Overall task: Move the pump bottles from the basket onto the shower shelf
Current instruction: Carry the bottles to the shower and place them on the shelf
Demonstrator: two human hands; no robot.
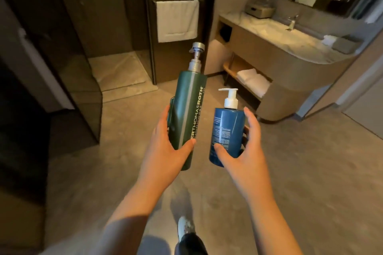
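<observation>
My left hand [165, 149] grips a tall dark green pump bottle [189, 107] with a silver pump, held upright and tilted slightly right over the floor. A second green object edges out behind it by my fingers. My right hand [246, 151] grips a shorter blue pump bottle [226, 130] with a white pump. Both bottles are held side by side in the middle of the view. No basket or shower shelf is visible.
A glass-walled shower area [116, 72] lies ahead left, with a white towel [177, 20] hanging on its door. A curved vanity [290, 51] with a sink, tap and folded towels stands at the right. Grey floor stretches between. My foot [185, 227] shows below.
</observation>
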